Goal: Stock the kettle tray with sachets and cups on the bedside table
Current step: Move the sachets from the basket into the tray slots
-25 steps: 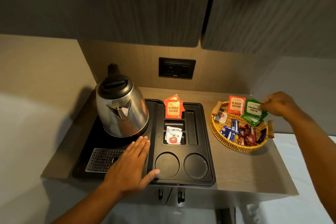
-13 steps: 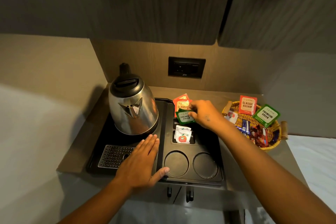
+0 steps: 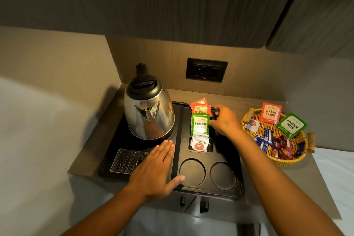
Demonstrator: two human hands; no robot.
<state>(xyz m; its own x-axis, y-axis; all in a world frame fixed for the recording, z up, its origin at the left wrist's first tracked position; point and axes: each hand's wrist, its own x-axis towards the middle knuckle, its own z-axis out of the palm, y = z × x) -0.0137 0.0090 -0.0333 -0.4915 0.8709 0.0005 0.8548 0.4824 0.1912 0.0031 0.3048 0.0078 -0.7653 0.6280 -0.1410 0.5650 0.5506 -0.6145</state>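
Observation:
The black kettle tray (image 3: 178, 120) carries a steel kettle (image 3: 149, 109) on its left half. In the tray's sachet slots stand orange Classic Assam sachets (image 3: 200, 107) at the back, a green Premium Green sachet (image 3: 200, 123) in the middle and a white sachet (image 3: 199, 143) in front. My right hand (image 3: 225, 120) pinches the right edge of the upright green sachet. My left hand (image 3: 153, 170) lies flat, fingers spread, on the tray in front of the kettle. Two round cup recesses (image 3: 192, 172) hold nothing. No cups are in view.
A wicker basket (image 3: 287, 162) at the right holds an orange sachet (image 3: 270, 112), a green sachet (image 3: 291, 125) and several blue and red packets. A black wall socket (image 3: 206, 70) sits behind the tray. Dark cabinets hang overhead. White bedding borders the table.
My right hand carried a green sachet from the basket to the tray and stood it upright in the middle slot. The left hand stayed flat on the tray.

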